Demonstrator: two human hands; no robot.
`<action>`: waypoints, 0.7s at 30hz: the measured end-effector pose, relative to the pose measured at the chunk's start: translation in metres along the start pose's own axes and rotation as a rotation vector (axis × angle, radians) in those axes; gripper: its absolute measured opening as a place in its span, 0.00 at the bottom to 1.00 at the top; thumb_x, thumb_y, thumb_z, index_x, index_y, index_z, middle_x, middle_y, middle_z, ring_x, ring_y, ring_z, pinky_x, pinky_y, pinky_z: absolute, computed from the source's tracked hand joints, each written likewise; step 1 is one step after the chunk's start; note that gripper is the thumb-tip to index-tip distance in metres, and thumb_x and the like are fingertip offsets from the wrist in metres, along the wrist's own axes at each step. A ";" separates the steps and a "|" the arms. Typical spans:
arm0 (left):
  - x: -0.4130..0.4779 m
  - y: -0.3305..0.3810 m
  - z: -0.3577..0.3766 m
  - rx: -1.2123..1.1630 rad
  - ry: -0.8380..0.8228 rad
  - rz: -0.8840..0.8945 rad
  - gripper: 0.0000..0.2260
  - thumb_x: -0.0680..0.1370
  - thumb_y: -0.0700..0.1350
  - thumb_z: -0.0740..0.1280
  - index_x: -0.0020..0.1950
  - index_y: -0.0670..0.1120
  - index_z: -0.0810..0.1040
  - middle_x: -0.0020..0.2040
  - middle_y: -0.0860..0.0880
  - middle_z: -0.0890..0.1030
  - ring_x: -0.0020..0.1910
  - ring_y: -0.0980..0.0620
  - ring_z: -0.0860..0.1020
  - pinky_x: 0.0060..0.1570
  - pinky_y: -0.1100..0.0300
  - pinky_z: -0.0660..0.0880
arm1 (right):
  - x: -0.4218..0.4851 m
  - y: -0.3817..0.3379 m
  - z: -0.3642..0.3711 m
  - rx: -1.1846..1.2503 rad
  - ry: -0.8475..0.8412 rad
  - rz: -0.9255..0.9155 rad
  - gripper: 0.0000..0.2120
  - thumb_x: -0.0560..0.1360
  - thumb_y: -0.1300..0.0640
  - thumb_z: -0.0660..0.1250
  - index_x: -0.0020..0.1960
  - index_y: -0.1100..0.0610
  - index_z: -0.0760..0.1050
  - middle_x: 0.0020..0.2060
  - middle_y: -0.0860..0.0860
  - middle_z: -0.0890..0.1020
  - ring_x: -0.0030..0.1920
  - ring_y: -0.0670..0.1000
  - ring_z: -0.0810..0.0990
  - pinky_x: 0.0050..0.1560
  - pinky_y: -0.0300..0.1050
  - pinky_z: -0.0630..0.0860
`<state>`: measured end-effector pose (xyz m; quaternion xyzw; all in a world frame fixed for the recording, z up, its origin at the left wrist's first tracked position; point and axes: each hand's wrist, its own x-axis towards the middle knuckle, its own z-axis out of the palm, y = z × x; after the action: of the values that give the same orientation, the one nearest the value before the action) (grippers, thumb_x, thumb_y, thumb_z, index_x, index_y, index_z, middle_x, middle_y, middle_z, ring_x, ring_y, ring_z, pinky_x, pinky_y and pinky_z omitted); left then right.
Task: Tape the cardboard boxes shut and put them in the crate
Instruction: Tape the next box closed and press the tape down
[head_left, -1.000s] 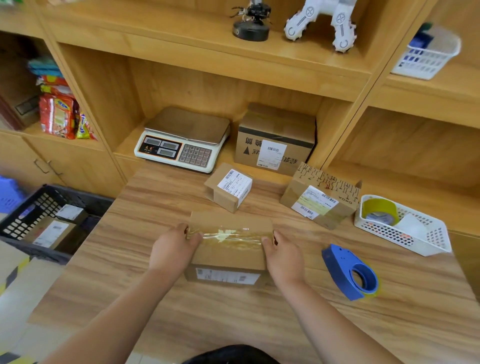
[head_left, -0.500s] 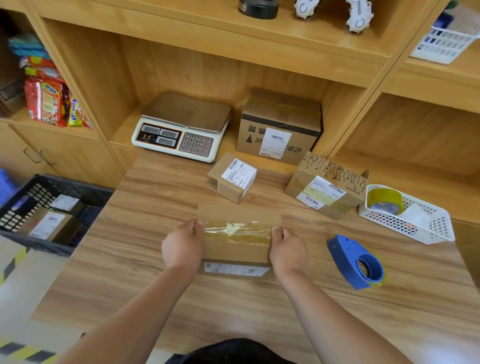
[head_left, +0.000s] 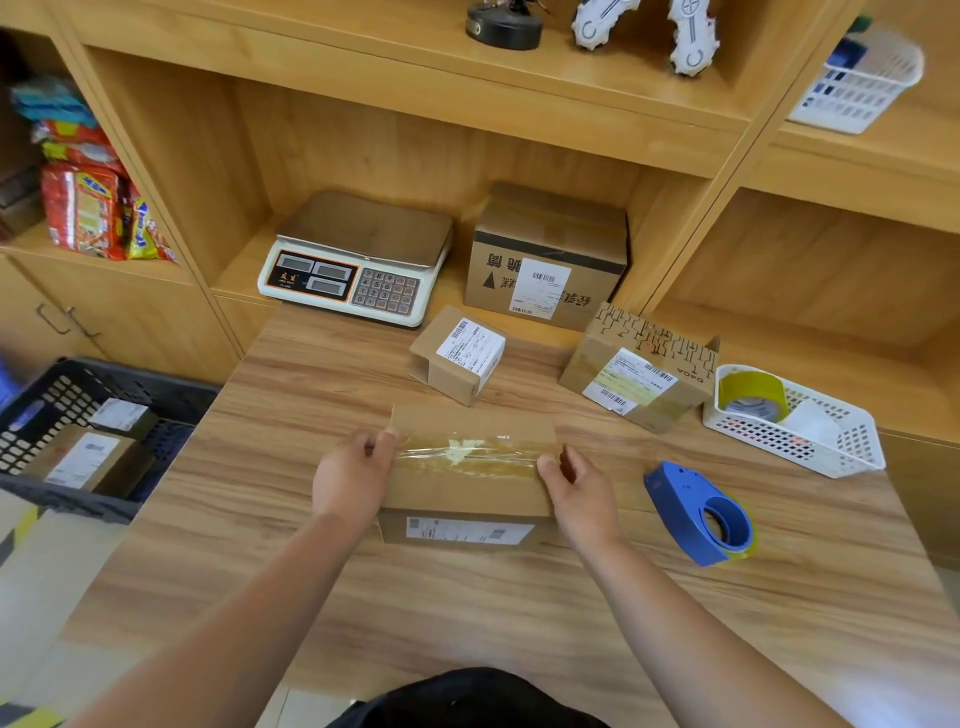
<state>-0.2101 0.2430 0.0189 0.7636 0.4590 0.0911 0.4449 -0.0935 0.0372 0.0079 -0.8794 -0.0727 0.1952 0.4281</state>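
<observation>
A flat cardboard box (head_left: 467, 486) lies on the wooden table (head_left: 467, 597) in front of me, with a strip of clear tape across its top. My left hand (head_left: 353, 480) grips the box's left end and my right hand (head_left: 576, 491) grips its right end, thumbs on the tape ends. A blue tape dispenser (head_left: 698, 514) rests on the table to the right. Two smaller labelled boxes, one small (head_left: 457, 353) and one printed (head_left: 639, 382), sit behind. The dark crate (head_left: 67, 384) stands on the floor at the left, holding two boxes (head_left: 88, 457).
A weighing scale (head_left: 358, 260) and a larger box (head_left: 545, 257) sit in the shelf recess behind the table. A white basket (head_left: 795, 436) with a yellow tape roll is at the right. Snack packets (head_left: 88, 213) fill a left shelf.
The view has shifted slightly. Both hands stay at the box's ends, thumbs pressing the tape down the sides. The box has not moved on the table.
</observation>
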 end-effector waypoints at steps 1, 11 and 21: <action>-0.003 -0.006 0.000 -0.088 -0.036 -0.001 0.15 0.78 0.54 0.64 0.54 0.43 0.77 0.44 0.51 0.79 0.42 0.52 0.75 0.41 0.57 0.70 | -0.006 0.004 -0.003 0.001 -0.023 -0.012 0.30 0.74 0.38 0.63 0.68 0.56 0.70 0.62 0.46 0.76 0.63 0.50 0.74 0.62 0.47 0.71; -0.028 -0.030 0.007 -0.057 -0.176 0.086 0.10 0.75 0.51 0.68 0.54 0.52 0.72 0.42 0.60 0.76 0.41 0.62 0.75 0.35 0.64 0.70 | -0.031 0.008 -0.003 0.003 -0.104 -0.171 0.20 0.75 0.49 0.68 0.64 0.41 0.66 0.48 0.29 0.75 0.47 0.25 0.74 0.45 0.22 0.68; -0.012 -0.011 -0.004 -0.112 -0.104 0.052 0.11 0.74 0.53 0.70 0.54 0.52 0.78 0.44 0.59 0.82 0.45 0.59 0.79 0.39 0.61 0.73 | -0.016 -0.011 -0.011 -0.300 0.111 -0.068 0.29 0.73 0.30 0.55 0.47 0.55 0.76 0.36 0.49 0.79 0.42 0.52 0.78 0.38 0.47 0.73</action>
<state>-0.2256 0.2378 0.0158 0.7528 0.4095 0.0883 0.5077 -0.1028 0.0316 0.0272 -0.9400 -0.1070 0.1187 0.3015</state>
